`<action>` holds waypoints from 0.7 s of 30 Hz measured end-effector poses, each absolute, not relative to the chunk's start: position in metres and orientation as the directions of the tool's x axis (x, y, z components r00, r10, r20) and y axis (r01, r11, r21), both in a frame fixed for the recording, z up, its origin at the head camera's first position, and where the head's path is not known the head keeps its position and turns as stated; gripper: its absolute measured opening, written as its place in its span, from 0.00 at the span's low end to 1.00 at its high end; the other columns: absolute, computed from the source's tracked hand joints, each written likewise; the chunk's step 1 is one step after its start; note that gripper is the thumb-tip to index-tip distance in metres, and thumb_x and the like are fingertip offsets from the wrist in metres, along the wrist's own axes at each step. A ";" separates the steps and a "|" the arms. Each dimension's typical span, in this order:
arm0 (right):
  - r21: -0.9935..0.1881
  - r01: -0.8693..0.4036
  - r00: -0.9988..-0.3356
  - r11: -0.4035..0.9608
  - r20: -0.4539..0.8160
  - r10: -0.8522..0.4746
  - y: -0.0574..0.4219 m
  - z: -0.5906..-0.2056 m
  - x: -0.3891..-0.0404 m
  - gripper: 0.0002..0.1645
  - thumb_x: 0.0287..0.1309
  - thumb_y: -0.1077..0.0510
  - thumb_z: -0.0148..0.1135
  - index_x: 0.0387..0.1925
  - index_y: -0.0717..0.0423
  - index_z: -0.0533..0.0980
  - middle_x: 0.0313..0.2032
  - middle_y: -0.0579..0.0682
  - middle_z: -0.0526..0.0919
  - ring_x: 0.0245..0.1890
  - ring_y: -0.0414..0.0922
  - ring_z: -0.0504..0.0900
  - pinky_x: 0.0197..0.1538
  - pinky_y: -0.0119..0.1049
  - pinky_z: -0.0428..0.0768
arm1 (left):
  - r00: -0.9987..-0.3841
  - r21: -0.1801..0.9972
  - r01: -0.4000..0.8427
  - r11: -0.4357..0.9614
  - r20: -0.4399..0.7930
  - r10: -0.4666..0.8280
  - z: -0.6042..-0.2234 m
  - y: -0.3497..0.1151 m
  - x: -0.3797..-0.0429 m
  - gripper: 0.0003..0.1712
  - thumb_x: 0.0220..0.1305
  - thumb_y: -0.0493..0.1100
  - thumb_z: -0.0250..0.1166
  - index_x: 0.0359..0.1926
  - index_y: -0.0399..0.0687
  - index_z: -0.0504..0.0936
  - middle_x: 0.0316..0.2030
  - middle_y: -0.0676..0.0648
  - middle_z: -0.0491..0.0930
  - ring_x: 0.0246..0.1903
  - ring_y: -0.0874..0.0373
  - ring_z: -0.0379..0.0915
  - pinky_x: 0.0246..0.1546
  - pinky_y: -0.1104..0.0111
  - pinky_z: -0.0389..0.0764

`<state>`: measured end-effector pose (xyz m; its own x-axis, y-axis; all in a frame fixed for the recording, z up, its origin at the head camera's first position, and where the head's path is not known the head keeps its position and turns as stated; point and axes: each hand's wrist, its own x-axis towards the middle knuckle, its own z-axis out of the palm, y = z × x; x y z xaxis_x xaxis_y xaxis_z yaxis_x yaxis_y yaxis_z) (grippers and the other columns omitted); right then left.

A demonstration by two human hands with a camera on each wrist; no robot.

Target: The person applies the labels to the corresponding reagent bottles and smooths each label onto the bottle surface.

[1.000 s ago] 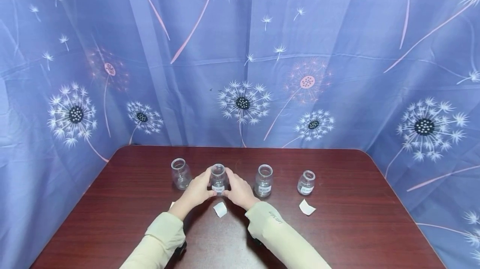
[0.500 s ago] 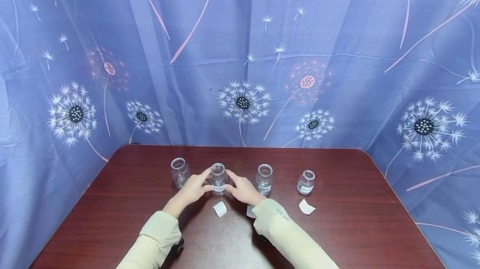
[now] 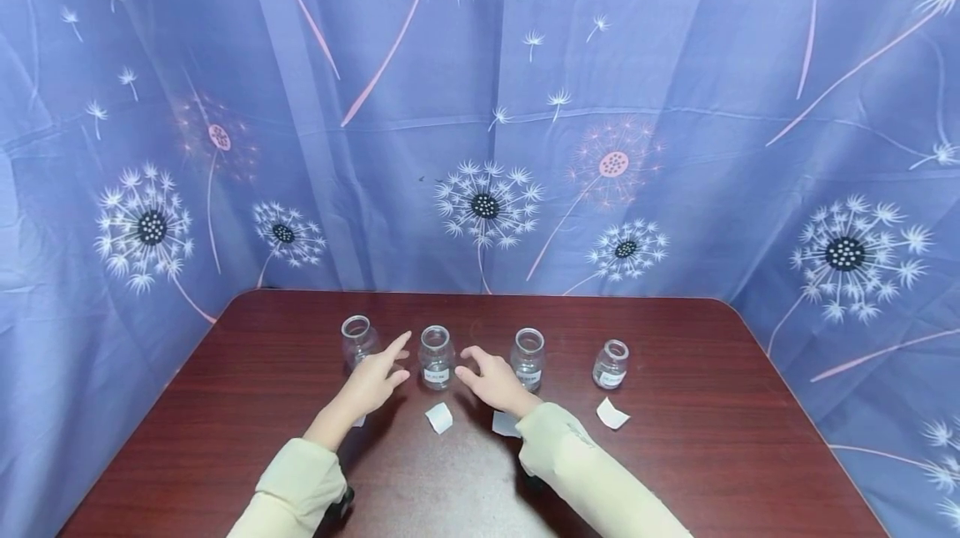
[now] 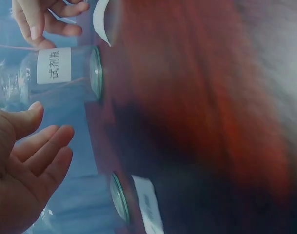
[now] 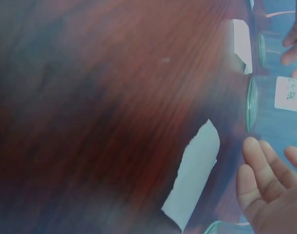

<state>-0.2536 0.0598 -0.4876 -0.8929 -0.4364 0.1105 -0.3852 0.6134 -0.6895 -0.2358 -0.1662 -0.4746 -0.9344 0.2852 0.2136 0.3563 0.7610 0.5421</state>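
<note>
A clear glass jar (image 3: 437,359) with a white printed label stands upright between the two hands. To its left is my left hand (image 3: 369,384), fingers spread and holding nothing, overlapping the unlabelled-looking jar (image 3: 357,338) behind it in the head view. On the other side my right hand (image 3: 495,384) has its fingers loosely bent, apart from the labelled jar and in front of another labelled jar (image 3: 529,354). In the left wrist view the jar's label (image 4: 54,66) faces the camera, and a gap shows between the jar and the left fingers (image 4: 46,151).
A smaller labelled jar (image 3: 611,365) stands at the right end of the row. White paper pieces lie in front of the jars, including one piece (image 3: 439,418) at the middle and another scrap (image 3: 612,414) at the right. A blue dandelion-print curtain (image 3: 390,188) hangs behind the dark red table (image 3: 675,471).
Both hands have let go of the labelled jar and drawn apart, the left toward the left and the right toward the right. The jar stays standing in place.
</note>
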 end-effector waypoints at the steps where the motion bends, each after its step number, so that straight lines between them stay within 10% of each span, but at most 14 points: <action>1: -0.689 -0.384 -0.895 0.614 0.115 -0.430 0.060 -0.487 -0.252 0.21 0.59 0.50 0.49 0.49 0.58 0.69 0.23 0.49 0.79 0.20 0.36 0.71 0.31 0.32 0.70 | -0.938 0.533 0.347 0.771 0.211 0.276 -0.475 -0.169 -0.233 0.34 0.54 0.36 0.60 0.62 0.44 0.60 0.45 0.40 0.78 0.40 0.49 0.78 0.43 0.56 0.74; 12: -0.673 -0.450 -0.857 0.587 0.141 -0.495 0.046 -0.482 -0.235 0.08 0.50 0.51 0.59 0.30 0.50 0.77 0.28 0.43 0.82 0.26 0.33 0.74 0.32 0.26 0.71 | -0.966 0.494 0.259 0.830 0.150 0.212 -0.476 -0.218 -0.211 0.19 0.53 0.42 0.62 0.47 0.43 0.76 0.39 0.46 0.81 0.38 0.54 0.78 0.39 0.60 0.75; 21: -0.735 -0.431 -0.833 0.523 0.101 -0.544 0.020 -0.477 -0.220 0.12 0.45 0.55 0.64 0.33 0.57 0.77 0.27 0.46 0.81 0.25 0.32 0.72 0.32 0.25 0.70 | -0.992 0.441 0.098 0.892 -0.023 0.121 -0.482 -0.247 -0.209 0.31 0.44 0.47 0.68 0.51 0.44 0.73 0.36 0.45 0.80 0.35 0.54 0.75 0.34 0.60 0.72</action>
<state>-0.2197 0.0200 -0.4771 -0.8327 -0.5445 0.1010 -0.4311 0.5229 -0.7354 -0.2086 -0.2466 -0.4823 -0.9924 0.1210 -0.0233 0.0985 0.8923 0.4406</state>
